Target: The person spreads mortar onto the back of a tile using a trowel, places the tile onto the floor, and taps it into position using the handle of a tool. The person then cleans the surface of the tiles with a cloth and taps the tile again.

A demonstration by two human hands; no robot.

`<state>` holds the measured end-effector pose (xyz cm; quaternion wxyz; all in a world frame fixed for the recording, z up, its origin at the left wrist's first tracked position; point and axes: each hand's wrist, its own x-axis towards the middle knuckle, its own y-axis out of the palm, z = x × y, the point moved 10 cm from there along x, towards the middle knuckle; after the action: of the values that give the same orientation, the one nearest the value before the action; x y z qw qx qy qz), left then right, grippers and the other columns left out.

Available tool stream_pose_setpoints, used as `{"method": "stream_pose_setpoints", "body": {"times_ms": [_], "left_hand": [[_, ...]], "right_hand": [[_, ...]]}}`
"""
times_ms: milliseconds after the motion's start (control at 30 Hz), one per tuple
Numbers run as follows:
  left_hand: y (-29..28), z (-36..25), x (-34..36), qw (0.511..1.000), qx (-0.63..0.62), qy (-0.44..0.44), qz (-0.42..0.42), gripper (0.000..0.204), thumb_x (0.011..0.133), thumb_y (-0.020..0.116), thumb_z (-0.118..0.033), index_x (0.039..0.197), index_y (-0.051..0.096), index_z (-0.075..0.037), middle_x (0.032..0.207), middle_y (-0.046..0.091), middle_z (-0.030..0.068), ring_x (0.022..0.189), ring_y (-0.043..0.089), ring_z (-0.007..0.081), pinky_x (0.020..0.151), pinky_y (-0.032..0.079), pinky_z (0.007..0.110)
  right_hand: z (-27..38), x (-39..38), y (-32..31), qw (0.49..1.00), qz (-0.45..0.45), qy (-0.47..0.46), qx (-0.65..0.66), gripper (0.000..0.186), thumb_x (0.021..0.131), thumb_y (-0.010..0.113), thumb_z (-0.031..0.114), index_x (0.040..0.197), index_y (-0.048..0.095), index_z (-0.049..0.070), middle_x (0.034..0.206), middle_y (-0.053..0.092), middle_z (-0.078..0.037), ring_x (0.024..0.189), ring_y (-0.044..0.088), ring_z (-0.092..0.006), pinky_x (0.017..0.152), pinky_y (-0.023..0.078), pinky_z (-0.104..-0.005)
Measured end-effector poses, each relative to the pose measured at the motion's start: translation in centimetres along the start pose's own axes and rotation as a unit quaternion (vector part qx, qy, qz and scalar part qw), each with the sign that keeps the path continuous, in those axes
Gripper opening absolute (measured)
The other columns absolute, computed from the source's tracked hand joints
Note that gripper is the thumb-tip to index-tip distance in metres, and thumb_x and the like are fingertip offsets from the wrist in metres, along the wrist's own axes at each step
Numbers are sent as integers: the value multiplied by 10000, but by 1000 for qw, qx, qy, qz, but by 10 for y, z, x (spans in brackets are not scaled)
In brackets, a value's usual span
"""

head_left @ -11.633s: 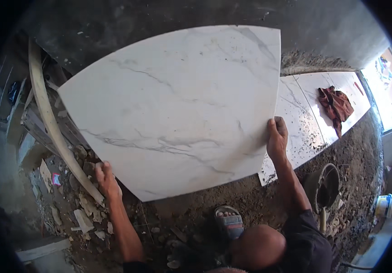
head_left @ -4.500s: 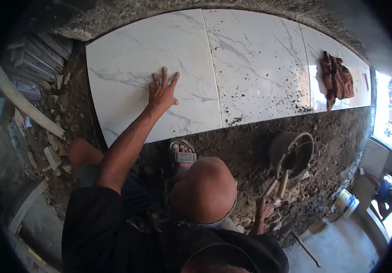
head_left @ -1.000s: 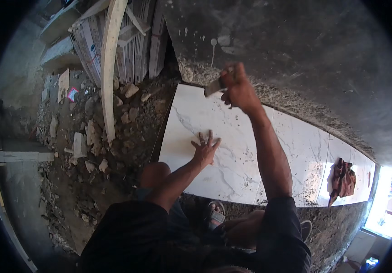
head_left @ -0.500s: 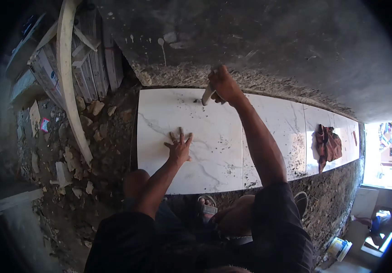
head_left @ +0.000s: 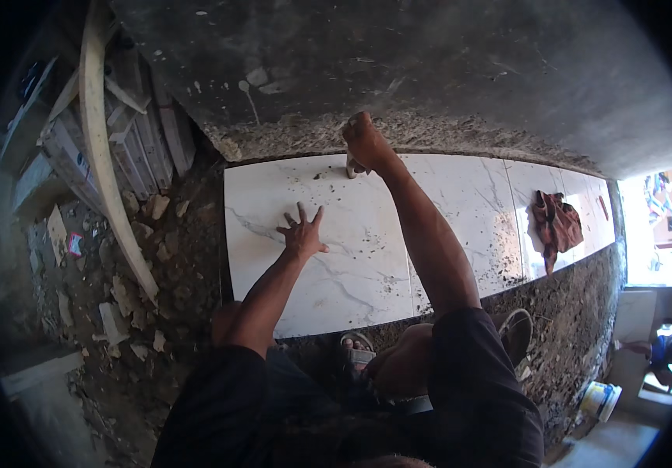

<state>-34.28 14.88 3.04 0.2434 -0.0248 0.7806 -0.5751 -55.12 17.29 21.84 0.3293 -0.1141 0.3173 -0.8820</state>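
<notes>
My left hand (head_left: 302, 232) lies with fingers spread on the nearest white grey-veined tile (head_left: 274, 281), at the left end of a row of such tiles. My right hand (head_left: 366, 143) is closed on a short, pale tool (head_left: 353, 168), whose lower end is at the tile's far edge below the rough foot of the grey wall (head_left: 453, 70); I cannot make out exactly what it is. Grit dots the tiles. A crumpled reddish-brown cloth (head_left: 556, 224) lies on the tiles to the right.
At left, stacked flat packs (head_left: 141, 156) lean behind a long bent wooden plank (head_left: 106, 203), among rubble (head_left: 118, 320). A bucket (head_left: 507, 339) is half hidden by my right arm. A white tub (head_left: 597, 398), another person (head_left: 663, 355) and a bright opening (head_left: 656, 226) are at right.
The large tile I held up earlier now lies in the row. Over the last second my right hand and its tool have come down toward the tile's far edge; my left hand stays spread.
</notes>
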Motion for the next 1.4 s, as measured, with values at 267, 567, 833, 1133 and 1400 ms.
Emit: {"method": "stream_pose_setpoints", "body": {"times_ms": [267,567,833,1133,1400], "left_hand": [[11,-3,12,997,57,-26,35,1193,531,883,-468,1497,203,-306,1519,113,311,1246,318,639,918,357,733],[23,5,12,993,89,-27,72,1217,555,866,-487,1512,136,-309,1511,51,353,1239,305,659,990,255,739],[22,0,15,993,104,-15,45,1215,539,861,-537,1509,167,-303,1506,116,348,1223,346,646,1011,274,699],[23,-5,14,992,106,-8,75,1223,561,848,-536,1518,125,-298,1505,84,353,1216,341,656,1013,244,713],[13,-19,10,990,134,1,53,1220,540,847,-562,1512,163,-290,1501,133,346,1199,391,631,1007,286,697]], "right_hand": [[-6,-56,-115,982,-84,91,141,204,980,470,231,1118,398,98,822,586,-134,479,581,-164,338,428,-285],[-37,-32,-81,990,-31,98,92,303,967,465,262,1139,364,33,765,599,-164,493,607,-194,350,439,-291],[-39,-37,-74,984,-1,116,136,329,966,449,284,1120,341,13,662,567,-167,433,581,-214,325,438,-320],[-43,-65,-86,976,22,172,130,272,978,475,265,1158,388,80,790,590,-124,475,575,-150,363,468,-284],[-76,-67,-103,980,-53,142,126,235,974,492,258,1116,415,88,809,591,-117,458,581,-171,349,453,-286]]}}
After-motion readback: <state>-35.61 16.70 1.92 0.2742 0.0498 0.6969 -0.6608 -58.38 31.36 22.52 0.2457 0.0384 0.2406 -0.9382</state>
